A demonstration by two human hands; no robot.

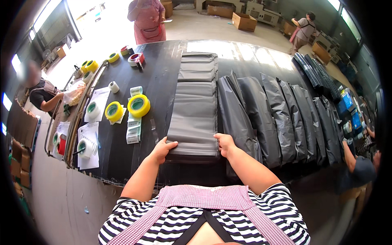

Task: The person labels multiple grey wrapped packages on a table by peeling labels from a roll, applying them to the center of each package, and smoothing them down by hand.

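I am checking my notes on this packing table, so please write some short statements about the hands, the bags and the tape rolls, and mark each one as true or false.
1. Both hands, the left hand and the right hand, rest on the near end of the flat grey bag stack. True.
2. The yellow tape rolls lie to the right of the stack. False: they lie to its left.
3. Filled grey bags lie in a row to the right of the stack. True.
4. The right hand holds a tape roll. False: it only touches the stack.

Head-worn fisheye, steeply down over black table point(163, 73)
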